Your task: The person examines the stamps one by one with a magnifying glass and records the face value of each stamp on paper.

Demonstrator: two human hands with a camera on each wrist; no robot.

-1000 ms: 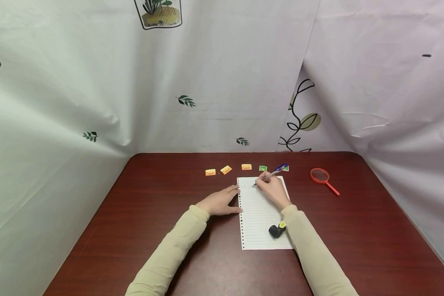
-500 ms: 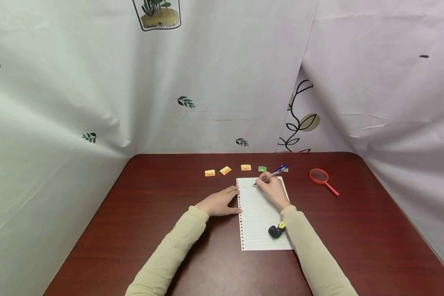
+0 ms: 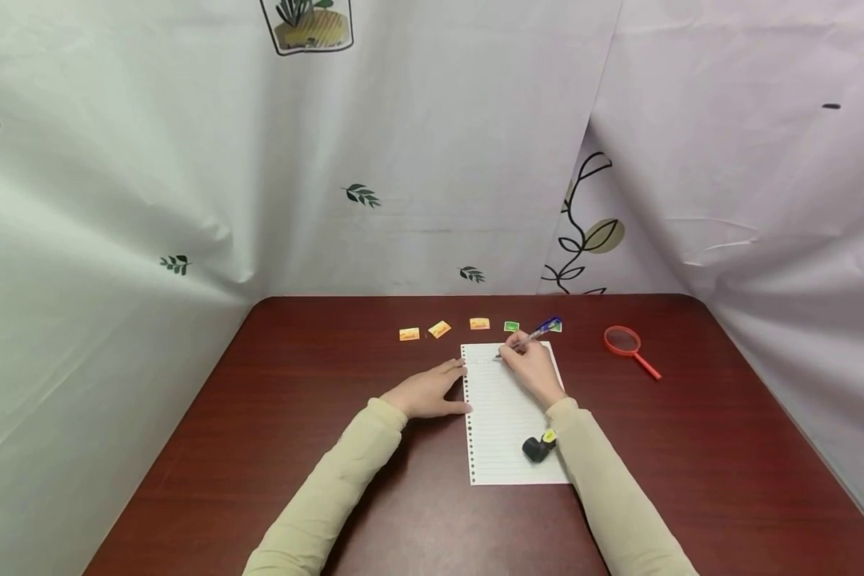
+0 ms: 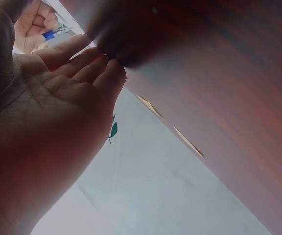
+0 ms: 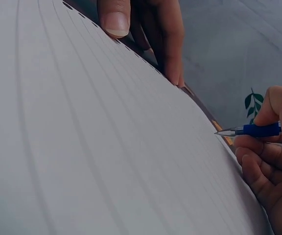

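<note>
A lined sheet of paper (image 3: 493,424) lies on the counter (image 3: 259,408), its punched edge on the left. The left hand (image 3: 426,392) is at that edge, fingers extended and thumb touching it. Over the paper's far part, the right hand (image 3: 533,370) pinches a pen (image 3: 541,330), tip pointing down at the sheet. Beyond the paper's far edge are three orange pieces (image 3: 439,329) and two green ones (image 3: 511,326); right of the paper, a red magnifying glass (image 3: 636,353)

Nothing is legible: the faint marks (image 3: 483,362) on the lined paper (image 3: 500,428) defy reading.
</note>
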